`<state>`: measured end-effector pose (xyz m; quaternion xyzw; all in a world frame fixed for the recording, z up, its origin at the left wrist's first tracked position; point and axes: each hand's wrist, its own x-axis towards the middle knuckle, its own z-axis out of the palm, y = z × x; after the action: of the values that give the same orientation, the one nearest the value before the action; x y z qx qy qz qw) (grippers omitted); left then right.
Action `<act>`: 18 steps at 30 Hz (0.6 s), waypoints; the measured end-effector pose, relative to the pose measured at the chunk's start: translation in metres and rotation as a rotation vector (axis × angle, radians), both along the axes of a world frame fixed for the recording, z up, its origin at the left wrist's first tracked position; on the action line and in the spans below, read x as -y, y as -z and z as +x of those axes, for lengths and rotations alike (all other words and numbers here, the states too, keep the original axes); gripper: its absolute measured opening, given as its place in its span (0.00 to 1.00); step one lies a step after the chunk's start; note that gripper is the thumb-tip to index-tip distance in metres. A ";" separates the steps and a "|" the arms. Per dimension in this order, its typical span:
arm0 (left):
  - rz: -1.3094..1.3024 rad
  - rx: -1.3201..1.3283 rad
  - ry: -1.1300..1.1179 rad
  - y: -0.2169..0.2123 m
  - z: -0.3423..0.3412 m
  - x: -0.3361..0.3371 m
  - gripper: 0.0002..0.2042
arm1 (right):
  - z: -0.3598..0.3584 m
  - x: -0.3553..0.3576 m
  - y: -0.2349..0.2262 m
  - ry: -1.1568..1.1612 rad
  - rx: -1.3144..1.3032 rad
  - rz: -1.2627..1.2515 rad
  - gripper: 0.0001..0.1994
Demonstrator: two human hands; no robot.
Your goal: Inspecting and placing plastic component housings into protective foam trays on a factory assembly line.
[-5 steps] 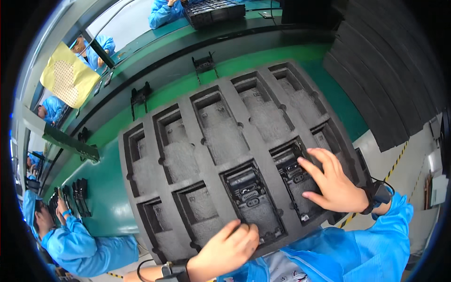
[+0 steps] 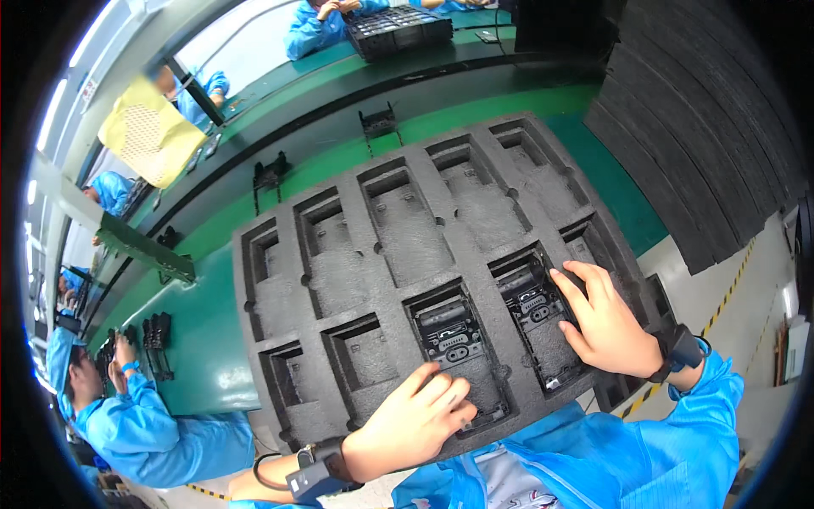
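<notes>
A dark grey foam tray [image 2: 398, 297] with two rows of recessed pockets lies in front of me. In its near row, two black plastic device frames [image 2: 449, 332] [image 2: 536, 310] sit in neighbouring pockets. My left hand [image 2: 415, 416] rests at the lower left edge of the left frame, its fingers loosely bent and holding nothing I can see. Fingers apart, my right hand [image 2: 615, 327] lies over the right edge of the other frame, fingertips at the pocket's rim. The other visible pockets hold no frame.
Stacked grey foam sheets [image 2: 695, 127] rise at the right. Black brackets [image 2: 270, 174] [image 2: 379, 123] stand on the line beyond the tray. A co-worker in blue [image 2: 136, 407] handles black parts at the left. A green metal post [image 2: 148, 248] stands nearby.
The view has shifted slightly, so the surroundings sit further right. My left index fingertip has moved up along the left frame, and my right fingers have shifted slightly along the pocket edge.
</notes>
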<state>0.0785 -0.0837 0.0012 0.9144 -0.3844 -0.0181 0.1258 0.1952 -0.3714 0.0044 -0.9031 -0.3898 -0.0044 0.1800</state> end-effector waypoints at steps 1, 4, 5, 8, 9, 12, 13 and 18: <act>-0.035 -0.028 -0.023 -0.006 0.002 -0.002 0.13 | 0.000 -0.004 0.000 -0.006 0.028 -0.036 0.35; -0.165 -0.083 -0.097 -0.024 0.009 -0.012 0.16 | 0.002 -0.014 -0.014 -0.071 0.144 -0.033 0.33; -0.201 -0.128 -0.115 -0.028 0.013 -0.015 0.15 | 0.003 -0.014 -0.016 -0.052 0.157 -0.091 0.32; -0.438 0.043 -0.226 -0.006 0.021 -0.023 0.12 | 0.015 -0.022 -0.030 -0.139 0.162 -0.163 0.31; -0.503 0.126 -0.307 0.002 0.020 -0.023 0.11 | 0.014 -0.024 -0.034 -0.153 0.188 -0.172 0.31; -0.460 0.417 -0.437 0.020 0.033 -0.028 0.11 | 0.012 -0.019 -0.010 -0.085 0.406 -0.217 0.33; -0.464 0.395 -0.452 0.027 0.036 -0.032 0.10 | 0.007 -0.022 0.002 -0.049 0.447 -0.302 0.34; -0.436 0.375 -0.561 0.033 0.030 -0.037 0.08 | 0.018 -0.042 -0.025 -0.224 0.514 -0.541 0.22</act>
<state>0.1083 -0.0467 -0.0319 0.9232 -0.1307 0.2662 0.2444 0.2128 -0.3289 0.0293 -0.8394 -0.5053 -0.1078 -0.1688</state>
